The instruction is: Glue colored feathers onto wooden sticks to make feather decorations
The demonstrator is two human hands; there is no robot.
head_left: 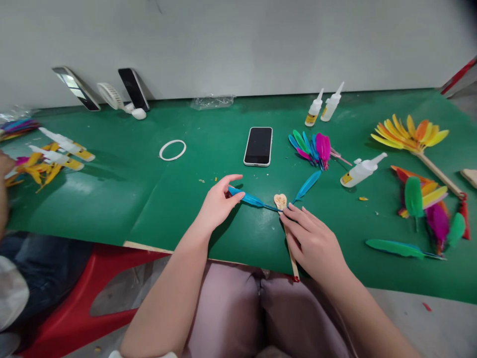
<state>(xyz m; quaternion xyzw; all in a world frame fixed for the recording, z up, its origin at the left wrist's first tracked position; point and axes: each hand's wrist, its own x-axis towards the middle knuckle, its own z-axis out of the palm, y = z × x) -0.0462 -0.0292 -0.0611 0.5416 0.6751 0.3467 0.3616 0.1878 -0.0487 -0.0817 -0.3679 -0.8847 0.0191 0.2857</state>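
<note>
My left hand point(219, 201) pinches the wide end of a blue feather point(253, 200), whose thin quill reaches right to a wooden stick point(292, 256) with a heart-shaped head point(280, 201). My right hand point(311, 238) lies over the stick just below that head, its fingertips on the quill; the fingers are fairly straight and partly hide the stick. A second blue feather point(307, 186) points up and right from the head. The stick's red lower end lies at the table's front edge.
A phone point(258, 146) and a white ring point(172, 150) lie beyond my hands on the green table point(141, 189). Colourful feathers point(313, 149), a glue bottle point(361, 171) and a yellow feather fan point(413, 136) are at right. A person's arm point(3, 194) is at far left.
</note>
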